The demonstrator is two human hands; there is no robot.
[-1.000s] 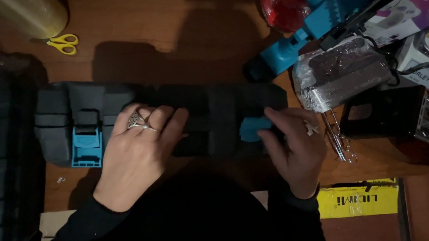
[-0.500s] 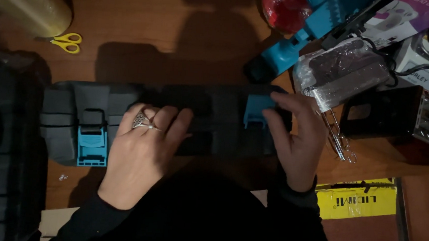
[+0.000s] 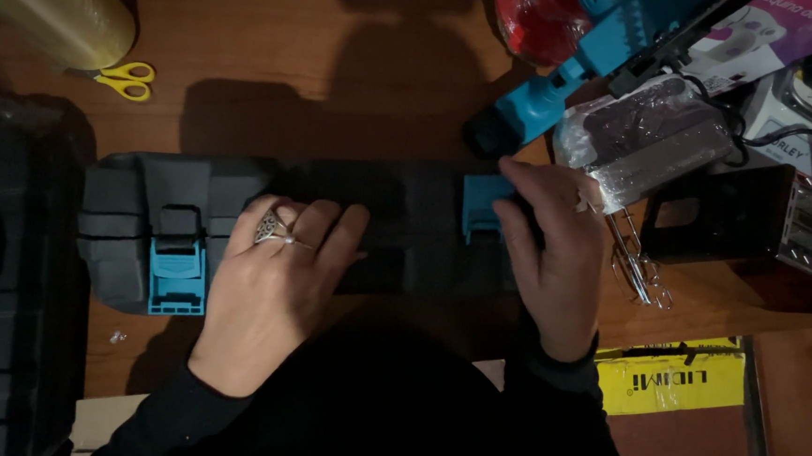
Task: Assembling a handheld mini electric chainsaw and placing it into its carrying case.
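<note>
While earlier flat, blue latch (image 3: pixel 484 205) now under right hand (image 3: pixel 555 256).

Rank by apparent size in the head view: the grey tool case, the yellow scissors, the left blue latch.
1. grey tool case, largest by far.
2. left blue latch.
3. yellow scissors, only slightly smaller; their blades are partly hidden, so this is unsure.

Left hand (image 3: pixel 275 290) is lying flat on the grey tool case (image 3: pixel 237 218). Right hand (image 3: pixel 555 256) is gripping its blue latch (image 3: pixel 481 203). Yellow scissors (image 3: pixel 124 79) are lying nearby.
</note>
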